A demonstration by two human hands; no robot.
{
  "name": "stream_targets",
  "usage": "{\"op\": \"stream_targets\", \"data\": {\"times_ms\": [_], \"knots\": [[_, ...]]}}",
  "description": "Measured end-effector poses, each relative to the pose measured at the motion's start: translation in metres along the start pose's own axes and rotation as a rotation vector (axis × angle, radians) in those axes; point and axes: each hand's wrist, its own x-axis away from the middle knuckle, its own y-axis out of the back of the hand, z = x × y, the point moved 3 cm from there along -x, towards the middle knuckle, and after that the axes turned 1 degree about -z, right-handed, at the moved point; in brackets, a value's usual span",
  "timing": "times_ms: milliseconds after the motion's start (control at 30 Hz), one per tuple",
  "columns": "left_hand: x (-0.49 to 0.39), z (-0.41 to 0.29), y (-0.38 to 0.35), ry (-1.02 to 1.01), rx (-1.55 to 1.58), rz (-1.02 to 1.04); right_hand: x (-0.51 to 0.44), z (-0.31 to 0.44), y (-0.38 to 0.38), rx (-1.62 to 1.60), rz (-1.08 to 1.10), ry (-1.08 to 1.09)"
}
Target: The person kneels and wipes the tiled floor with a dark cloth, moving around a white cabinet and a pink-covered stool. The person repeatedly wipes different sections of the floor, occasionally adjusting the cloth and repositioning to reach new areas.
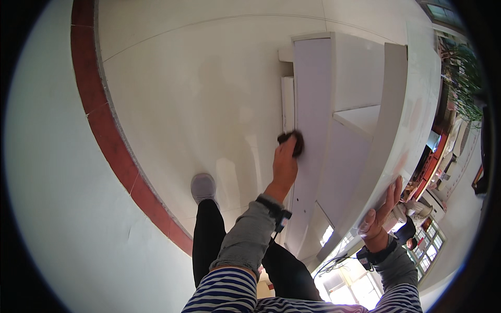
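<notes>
My left hand [285, 166] is closed around a small dark brown object [299, 144], perhaps a brush or pad; blur hides its exact kind. The object is against or very close to the low lilac-white panel [313, 90] of a white cabinet. My right hand [380, 217] lies with fingers spread on the cabinet's glossy, glass-like top [417, 113], near its edge, holding nothing. Both wrists wear dark bands with small devices.
An open compartment with a small shelf [360, 117] is in the cabinet. My grey shoe [203, 187] stands on pale floor tiles, near a red tile border [117, 133]. Beyond the cabinet top are a green plant [464, 82], cluttered furniture and another person [406, 232]. Dark cables [332, 263] hang near my right wrist.
</notes>
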Motion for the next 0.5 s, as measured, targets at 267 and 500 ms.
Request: {"op": "stream_targets", "data": {"times_ms": [267,500], "knots": [[-0.130,0.024,0.051,-0.098,0.261,-0.240,-0.001,-0.001,0.001,0.017,0.008,0.013],[-0.142,0.022,0.006,0.132,0.245,-0.013,-0.001,-0.002,0.001,0.016,-0.009,0.015]]}}
